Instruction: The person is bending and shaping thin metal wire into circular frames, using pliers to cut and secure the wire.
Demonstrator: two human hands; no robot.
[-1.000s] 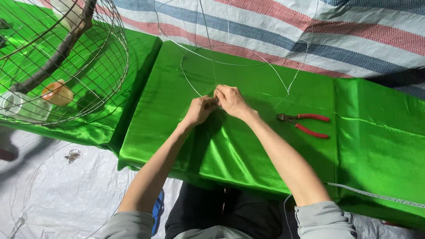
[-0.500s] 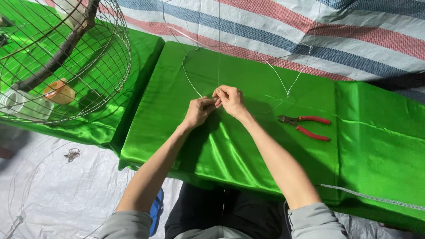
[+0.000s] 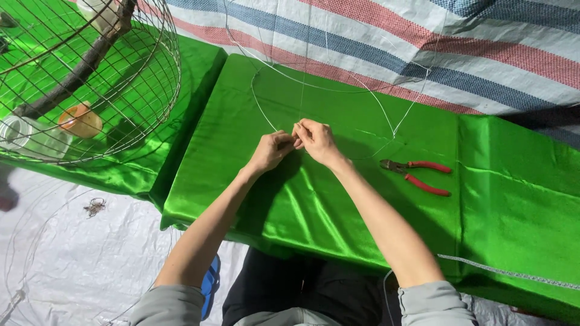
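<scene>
My left hand and my right hand meet over the middle of a green satin cloth, fingertips pinched together on thin silver wire. The wire runs up from my fingers and bends into large loops across the cloth and the striped tarp behind. Both hands grip the same spot where the wires cross. Red-handled pliers lie on the cloth to the right of my right hand, untouched.
A round wire cage stands at the left on another green cloth, with a branch, an orange cup and a clear cup inside. A striped tarp lies behind. A measuring tape lies lower right. White sheeting covers the floor.
Both hands stay pinched on the wire at the same spot; only small finger movements and a slight shift of view.
</scene>
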